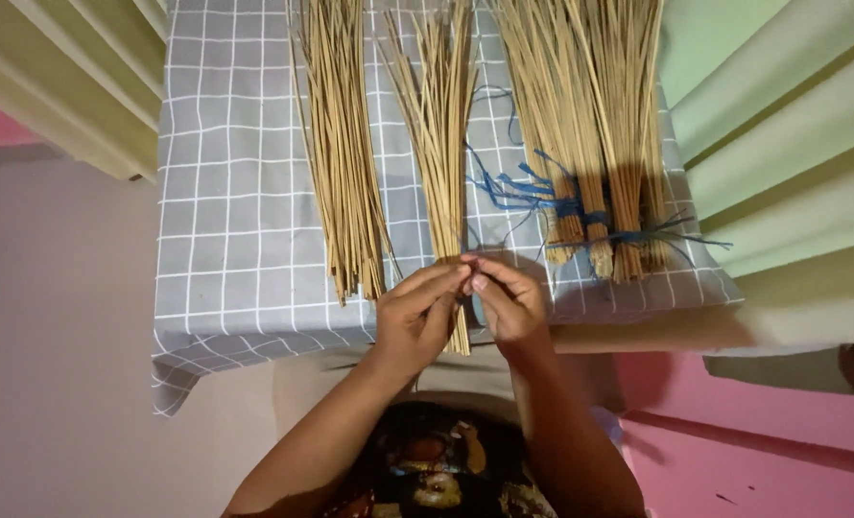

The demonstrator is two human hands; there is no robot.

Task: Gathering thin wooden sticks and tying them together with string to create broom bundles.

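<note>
straw-coloured middle bundle of sticks [438, 125] has its near end pinched by left hand [415, 317] and right hand [506, 305] fingertips.

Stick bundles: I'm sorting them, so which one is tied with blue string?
The right bundle, bound near its lower end with blue string; the left bundle and middle bundle lie loose.

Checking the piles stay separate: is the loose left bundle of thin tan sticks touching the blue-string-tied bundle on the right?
Apart. The head view shows the loose left bundle and the blue-string-tied bundle separated by checked cloth and a middle bundle.
</note>
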